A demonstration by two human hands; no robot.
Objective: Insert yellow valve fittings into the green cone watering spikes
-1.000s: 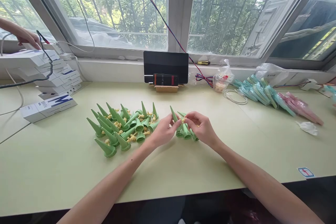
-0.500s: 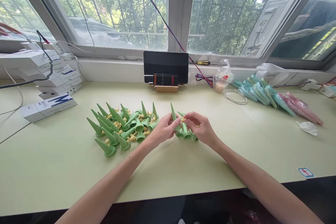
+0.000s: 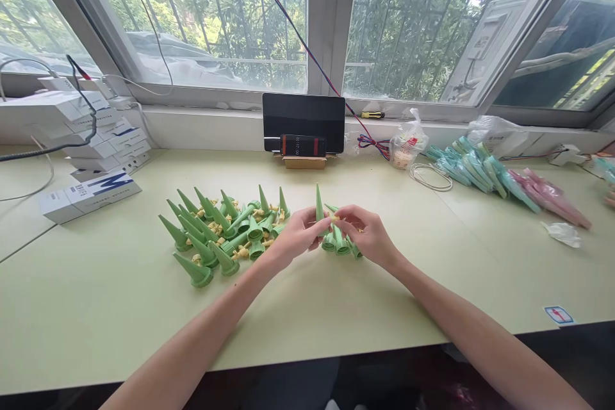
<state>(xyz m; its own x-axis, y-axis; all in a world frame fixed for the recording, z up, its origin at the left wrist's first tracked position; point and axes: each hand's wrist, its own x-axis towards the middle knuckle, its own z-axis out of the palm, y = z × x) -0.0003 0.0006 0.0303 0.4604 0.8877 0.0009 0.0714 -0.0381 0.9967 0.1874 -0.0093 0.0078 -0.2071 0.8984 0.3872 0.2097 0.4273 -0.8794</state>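
My left hand is closed on a green plastic cone spike, whose tip points up. Pinched in the fingertips of my right hand is a small yellow piece, held against the side of the cone; its exact shape is mostly covered by the fingers. Under and between my hands lie several more green cones, their wide ends toward me. To the left spreads a pile of green cone spikes mixed with small yellow valve-like pieces.
A dark tablet with a phone before it stands at the window. White boxes are at the left. Teal packets, pink packets, a coiled cable and a plastic bag lie at the right.
The green cone in my left hand has tilted to stand more upright. My hands have barely moved. Another person's hand at the far left edge has gone out of view.
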